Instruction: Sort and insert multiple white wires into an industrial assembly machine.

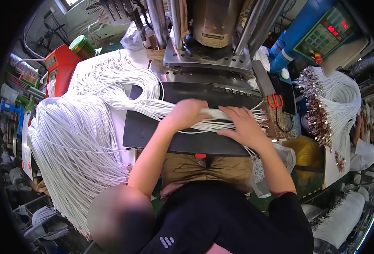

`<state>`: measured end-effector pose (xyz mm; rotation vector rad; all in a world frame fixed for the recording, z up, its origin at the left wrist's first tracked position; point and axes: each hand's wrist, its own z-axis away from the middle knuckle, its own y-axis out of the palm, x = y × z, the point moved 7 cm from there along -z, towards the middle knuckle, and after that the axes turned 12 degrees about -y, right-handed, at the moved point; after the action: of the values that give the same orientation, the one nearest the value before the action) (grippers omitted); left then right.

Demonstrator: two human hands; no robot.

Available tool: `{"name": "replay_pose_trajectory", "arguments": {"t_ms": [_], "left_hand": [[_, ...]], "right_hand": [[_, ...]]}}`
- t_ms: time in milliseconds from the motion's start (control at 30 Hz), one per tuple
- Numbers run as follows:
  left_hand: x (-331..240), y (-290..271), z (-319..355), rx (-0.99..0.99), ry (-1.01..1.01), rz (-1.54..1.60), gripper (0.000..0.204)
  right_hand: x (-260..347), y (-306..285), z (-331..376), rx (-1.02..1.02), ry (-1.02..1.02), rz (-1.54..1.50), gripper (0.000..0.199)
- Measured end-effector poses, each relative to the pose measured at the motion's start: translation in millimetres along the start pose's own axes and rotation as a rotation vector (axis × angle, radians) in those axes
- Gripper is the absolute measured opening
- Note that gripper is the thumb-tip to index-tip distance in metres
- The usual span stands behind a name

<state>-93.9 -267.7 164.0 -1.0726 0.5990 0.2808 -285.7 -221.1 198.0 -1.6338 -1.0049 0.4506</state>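
Note:
A bundle of thin white cables (214, 124) lies across the black work plate (153, 137) in front of me. My left hand (187, 114), a little blurred, is closed round the bundle on its left side. To the right of it, my right hand (243, 125) spans the same bundle, fingers over the far side and thumb on the near side. Loose cable ends (261, 118) with small tips fan out past my right hand. A few strands hang over the plate's near edge below that hand. Leftward, the bundle runs into a looped coil of white cables (146, 86).
A press with steel columns (208, 63) stands behind the plate. A big heap of white cables (74, 148) drapes over the left table. Red-handled scissors (275, 100) lie right of the plate. A control panel (329, 31) and a hanging cable bunch (337, 97) are farther right, near another person (365, 152).

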Motion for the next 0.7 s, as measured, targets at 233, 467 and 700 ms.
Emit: {"name": "replay_pose_trajectory", "arguments": {"t_ms": [233, 467, 700], "left_hand": [[31.5, -27.4, 43.2, -0.325, 0.114, -0.18, 0.044], [53.3, -20.0, 14.5, -0.021, -0.078, -0.456, 0.04], [64.5, -60.9, 27.1, -0.287, -0.075, 0.057, 0.046]], "right_hand": [[-39.3, 17.6, 19.7, 0.24, 0.26, -0.058, 0.063], [21.3, 40.8, -34.9, 0.029, 0.02, -0.158, 0.057], [-43.3, -1.9, -6.1, 0.195, 0.397, -0.143, 0.041]]}}
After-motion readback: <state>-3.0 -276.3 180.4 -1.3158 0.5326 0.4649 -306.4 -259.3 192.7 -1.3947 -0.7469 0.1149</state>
